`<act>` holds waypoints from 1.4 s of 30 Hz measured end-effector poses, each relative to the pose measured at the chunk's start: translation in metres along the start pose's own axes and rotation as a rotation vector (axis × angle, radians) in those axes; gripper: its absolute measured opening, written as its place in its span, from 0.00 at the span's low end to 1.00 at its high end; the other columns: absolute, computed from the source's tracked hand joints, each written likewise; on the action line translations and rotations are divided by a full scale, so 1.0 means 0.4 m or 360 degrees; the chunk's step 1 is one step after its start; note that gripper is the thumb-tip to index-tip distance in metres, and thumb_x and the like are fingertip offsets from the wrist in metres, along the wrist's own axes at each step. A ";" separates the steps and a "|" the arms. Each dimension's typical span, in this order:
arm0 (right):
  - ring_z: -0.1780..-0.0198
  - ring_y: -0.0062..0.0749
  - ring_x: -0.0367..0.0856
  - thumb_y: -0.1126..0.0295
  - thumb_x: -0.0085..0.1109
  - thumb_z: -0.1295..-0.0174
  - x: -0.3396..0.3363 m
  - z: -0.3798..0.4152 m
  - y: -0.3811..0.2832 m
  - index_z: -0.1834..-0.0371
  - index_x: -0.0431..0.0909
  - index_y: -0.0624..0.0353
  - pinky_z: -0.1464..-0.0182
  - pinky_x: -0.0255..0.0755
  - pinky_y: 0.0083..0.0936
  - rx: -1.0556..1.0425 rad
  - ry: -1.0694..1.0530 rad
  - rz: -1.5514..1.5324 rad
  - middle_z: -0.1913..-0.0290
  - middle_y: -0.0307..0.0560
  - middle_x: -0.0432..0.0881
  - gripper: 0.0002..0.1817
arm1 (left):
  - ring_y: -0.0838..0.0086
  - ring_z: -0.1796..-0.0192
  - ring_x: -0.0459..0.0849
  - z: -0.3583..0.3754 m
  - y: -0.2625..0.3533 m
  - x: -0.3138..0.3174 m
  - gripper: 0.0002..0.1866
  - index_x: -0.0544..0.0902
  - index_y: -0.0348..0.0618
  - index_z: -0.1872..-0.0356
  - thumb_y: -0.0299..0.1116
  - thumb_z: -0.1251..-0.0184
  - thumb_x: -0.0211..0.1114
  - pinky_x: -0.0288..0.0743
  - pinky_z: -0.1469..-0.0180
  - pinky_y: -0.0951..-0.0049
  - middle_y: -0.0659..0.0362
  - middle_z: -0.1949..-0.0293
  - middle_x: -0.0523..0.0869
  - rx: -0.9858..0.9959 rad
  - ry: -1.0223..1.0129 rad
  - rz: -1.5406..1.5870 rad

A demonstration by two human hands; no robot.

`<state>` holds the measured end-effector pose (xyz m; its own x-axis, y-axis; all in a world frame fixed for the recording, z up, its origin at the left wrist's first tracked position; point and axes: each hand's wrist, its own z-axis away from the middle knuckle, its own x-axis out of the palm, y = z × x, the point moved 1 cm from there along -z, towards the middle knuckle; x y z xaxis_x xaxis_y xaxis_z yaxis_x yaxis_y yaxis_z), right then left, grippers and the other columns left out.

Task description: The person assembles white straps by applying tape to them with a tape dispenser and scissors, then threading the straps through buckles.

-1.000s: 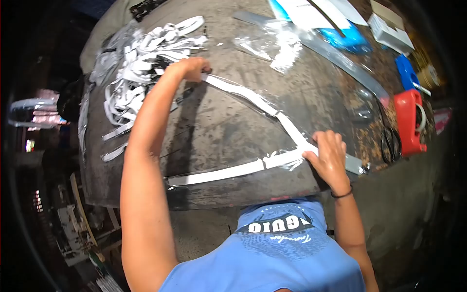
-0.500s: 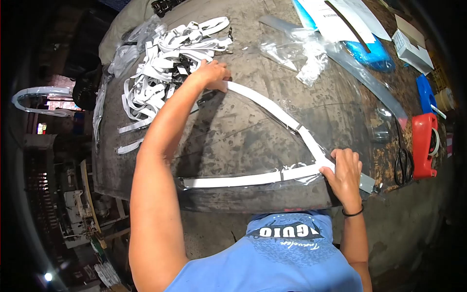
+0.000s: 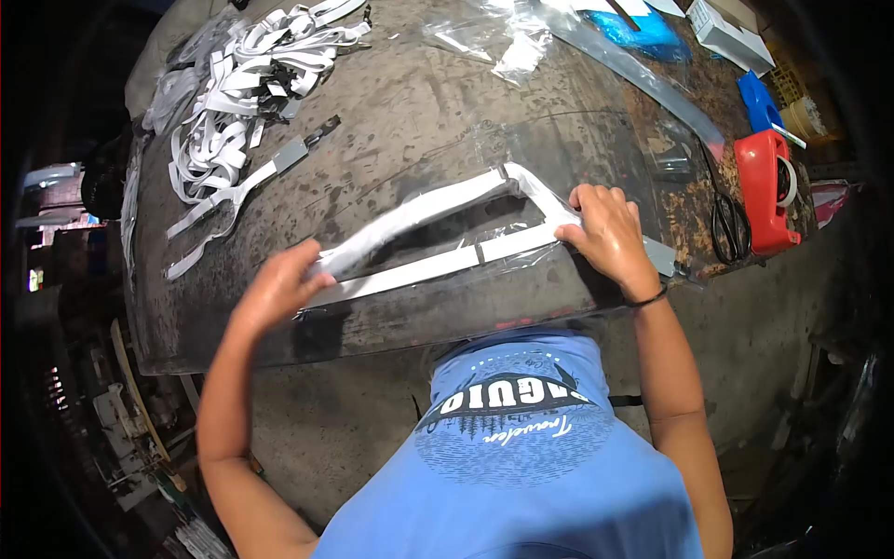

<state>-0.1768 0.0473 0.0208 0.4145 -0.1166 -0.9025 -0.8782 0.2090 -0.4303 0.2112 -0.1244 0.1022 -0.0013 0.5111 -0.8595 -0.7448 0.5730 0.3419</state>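
Observation:
A white lanyard [image 3: 424, 275] in clear plastic lies as a narrow loop along the near side of the table. My left hand [image 3: 284, 284] is closed on its left end, where the upper strand meets the lower one. At the right end, my right hand [image 3: 610, 233] grips the point where both strands come together, thumb toward the loop. Beyond that hand a grey end piece [image 3: 659, 254] sticks out. Dark bands cross each strand. Farther off, a separate lanyard [image 3: 242, 191] with a grey piece and black clip lies beside a tangled pile of white lanyards [image 3: 219, 130].
At right are a red tape dispenser [image 3: 768, 191], black scissors [image 3: 731, 228] and a blue object [image 3: 759, 101]. Clear plastic wrappers [image 3: 521, 56], a long plastic sleeve [image 3: 643, 79] and a white box [image 3: 731, 37] lie toward the back.
My left hand has come from the pile down to the table's near left, drawing the upper strand toward the lower one. The right hand keeps its grip. The view has shifted.

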 end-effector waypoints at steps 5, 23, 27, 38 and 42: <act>0.53 0.46 0.73 0.58 0.68 0.50 -0.011 -0.011 -0.002 0.63 0.76 0.54 0.51 0.64 0.43 -0.0001 -0.0169 0.0011 0.60 0.46 0.79 0.17 | 0.55 0.47 0.76 0.086 -0.021 0.173 0.16 0.77 0.41 0.60 0.34 0.46 0.73 0.70 0.50 0.57 0.55 0.55 0.81 0.0078 0.0421 -0.0167; 0.61 0.47 0.76 0.72 0.60 0.43 -0.038 -0.171 -0.065 0.62 0.73 0.55 0.61 0.71 0.37 -0.0833 0.0714 0.0060 0.66 0.47 0.76 0.08 | 0.57 0.59 0.80 -0.064 -0.162 0.043 0.11 0.72 0.47 0.65 0.21 0.48 0.61 0.71 0.60 0.56 0.55 0.67 0.78 0.0277 0.1159 -0.0729; 0.62 0.40 0.74 0.73 0.57 0.46 0.026 -0.157 -0.100 0.63 0.73 0.52 0.61 0.70 0.33 -0.0969 0.0869 0.0361 0.67 0.43 0.72 0.08 | 0.59 0.46 0.77 -0.031 -0.179 0.024 0.17 0.75 0.46 0.55 0.20 0.49 0.60 0.69 0.46 0.59 0.56 0.56 0.79 0.0178 0.1275 -0.1018; 0.29 0.55 0.60 0.53 0.69 0.46 0.004 0.067 -0.027 0.34 0.68 0.52 0.33 0.56 0.58 -0.0633 0.0183 0.0136 0.34 0.54 0.66 0.36 | 0.54 0.23 0.57 0.231 -0.195 0.152 0.35 0.68 0.48 0.29 0.34 0.42 0.63 0.50 0.24 0.55 0.50 0.25 0.60 -0.0310 0.0355 0.0011; 0.26 0.57 0.56 0.51 0.63 0.40 0.023 0.068 0.019 0.31 0.66 0.50 0.30 0.50 0.64 -0.0458 0.0169 0.0332 0.29 0.52 0.63 0.34 | 0.51 0.24 0.56 0.102 -0.151 0.122 0.31 0.69 0.46 0.30 0.42 0.33 0.61 0.51 0.25 0.61 0.46 0.25 0.60 -0.0235 0.0800 0.0190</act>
<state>-0.1732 0.0744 0.0089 0.2058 -0.2038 -0.9571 -0.9786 -0.0412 -0.2017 0.2833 -0.1077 0.0552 -0.3838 0.1766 -0.9064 -0.8060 0.4149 0.4221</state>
